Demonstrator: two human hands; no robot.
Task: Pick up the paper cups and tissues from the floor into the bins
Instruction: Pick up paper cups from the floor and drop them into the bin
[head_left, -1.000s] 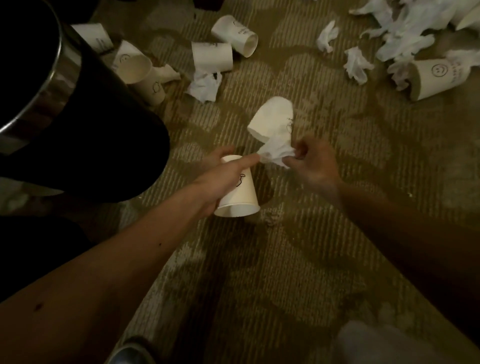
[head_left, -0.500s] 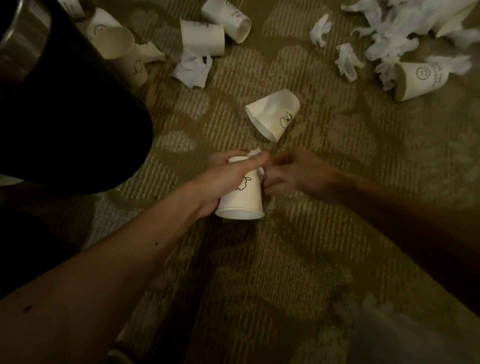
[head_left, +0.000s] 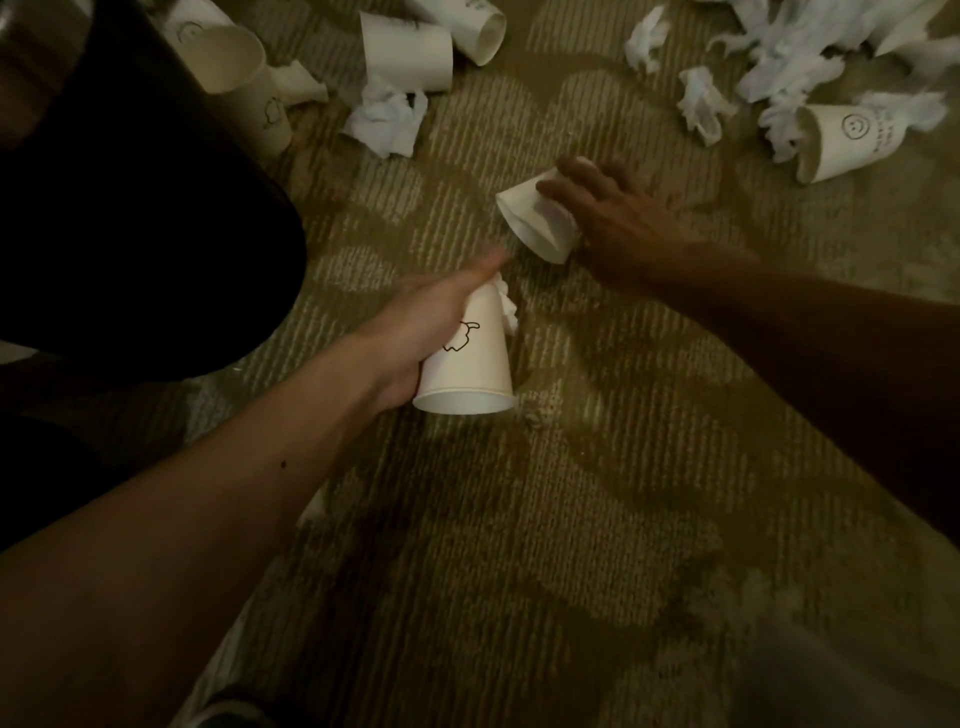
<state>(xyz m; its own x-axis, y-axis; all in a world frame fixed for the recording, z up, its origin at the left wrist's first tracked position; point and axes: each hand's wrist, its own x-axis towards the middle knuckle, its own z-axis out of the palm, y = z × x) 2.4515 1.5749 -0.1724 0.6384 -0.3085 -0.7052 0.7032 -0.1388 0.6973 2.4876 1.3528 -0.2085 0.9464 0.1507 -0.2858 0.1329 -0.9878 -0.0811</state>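
My left hand (head_left: 415, 332) grips a white paper cup (head_left: 470, 364) with a small line drawing, its bottom end toward me; a crumpled tissue (head_left: 508, 306) sticks out of the far end. My right hand (head_left: 602, 218) reaches forward with its fingers curled over a squashed paper cup (head_left: 535, 226) lying on the carpet. A black bin (head_left: 145, 208) stands at the left.
Several more cups lie beyond: two at top centre (head_left: 410, 49), one beside the bin (head_left: 244, 73), a smiley cup (head_left: 841, 140) at right. Crumpled tissues (head_left: 387, 122) and a heap of tissues (head_left: 795, 57) litter the patterned carpet. A pale blurred shape sits bottom right.
My right hand let go of the tissue at the cup in my left hand, then moved forward onto the squashed cup. The left hand kept its cup.
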